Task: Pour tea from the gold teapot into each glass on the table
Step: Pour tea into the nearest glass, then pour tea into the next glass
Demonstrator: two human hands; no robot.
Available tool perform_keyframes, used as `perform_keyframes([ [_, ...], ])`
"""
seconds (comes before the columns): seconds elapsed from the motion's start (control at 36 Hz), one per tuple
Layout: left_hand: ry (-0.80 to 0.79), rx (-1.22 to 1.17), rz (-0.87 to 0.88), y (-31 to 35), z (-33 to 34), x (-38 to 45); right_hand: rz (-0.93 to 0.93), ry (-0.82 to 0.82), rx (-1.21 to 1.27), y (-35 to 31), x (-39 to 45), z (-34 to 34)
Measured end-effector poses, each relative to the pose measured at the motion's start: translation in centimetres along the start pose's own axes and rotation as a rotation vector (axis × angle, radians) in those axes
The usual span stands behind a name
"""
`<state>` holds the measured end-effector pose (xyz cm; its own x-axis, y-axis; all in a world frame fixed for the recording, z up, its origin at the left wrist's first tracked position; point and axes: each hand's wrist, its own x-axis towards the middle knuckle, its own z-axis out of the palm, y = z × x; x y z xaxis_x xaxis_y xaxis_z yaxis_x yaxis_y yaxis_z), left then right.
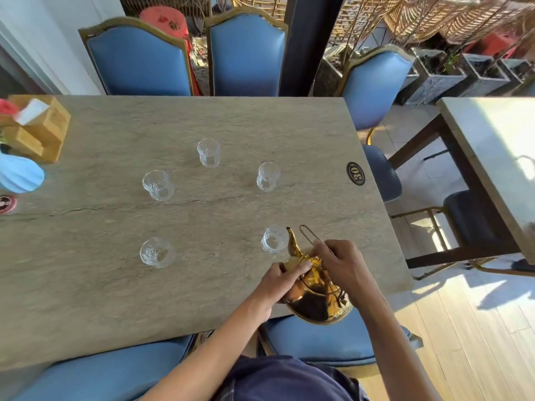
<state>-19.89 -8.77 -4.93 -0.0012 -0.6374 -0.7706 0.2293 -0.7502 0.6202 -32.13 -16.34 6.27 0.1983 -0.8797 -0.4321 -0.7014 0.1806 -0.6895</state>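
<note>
We hold the gold teapot (pixel 314 296) tilted over the table's near edge, spout just beside the nearest glass (pixel 274 239); left hand (pixel 279 280) presses its lid, right hand (pixel 346 266) grips the handle; all five glasses look empty, so pouring seems barely begun.

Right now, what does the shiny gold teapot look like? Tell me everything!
The gold teapot is shiny, metal-looking and round-bellied, mirroring the room. It is lifted and tipped forward over the table's near edge, its curved spout pointing at the nearest glass. A thin wire handle sticks up beside the spout. The left hand presses on its top near the lid, and the right hand grips the handle. No tea can be seen flowing.
</note>
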Motion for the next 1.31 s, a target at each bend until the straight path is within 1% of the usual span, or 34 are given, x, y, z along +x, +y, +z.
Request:
perform_keyframes([
  [0.14, 0.015, 0.061, 0.046, 2.5, -1.2, 0.2, -0.053, 0.009, 0.002, -2.6, 0.9, -1.1],
  [0.33, 0.041, 0.143, 0.112, 7.5, -3.0, 1.1, -0.078, 0.026, 0.058, -6.0, 3.7, -1.9],
  [0.61, 0.053, 0.2, 0.134, 13.1, -5.3, 3.9, -0.031, 0.047, 0.07, -10.2, 9.8, -1.4],
  [0.75, 0.069, 0.192, 0.125, 14.2, -6.1, 5.9, 0.007, 0.048, 0.072, -11.7, 12.3, -0.9],
  [0.89, 0.088, 0.188, 0.108, 14.2, -6.6, 8.1, 0.025, 0.045, 0.021, -12.6, 14.3, -0.3],
  [0.97, 0.092, 0.191, 0.069, 14.4, -7.0, 9.4, 0.027, 0.034, 0.008, -12.9, 15.4, 0.0],
  [1.31, -0.006, 0.198, -0.001, 15.2, -6.7, 9.8, 0.074, 0.024, -0.081, -13.2, 17.1, 0.3],
])
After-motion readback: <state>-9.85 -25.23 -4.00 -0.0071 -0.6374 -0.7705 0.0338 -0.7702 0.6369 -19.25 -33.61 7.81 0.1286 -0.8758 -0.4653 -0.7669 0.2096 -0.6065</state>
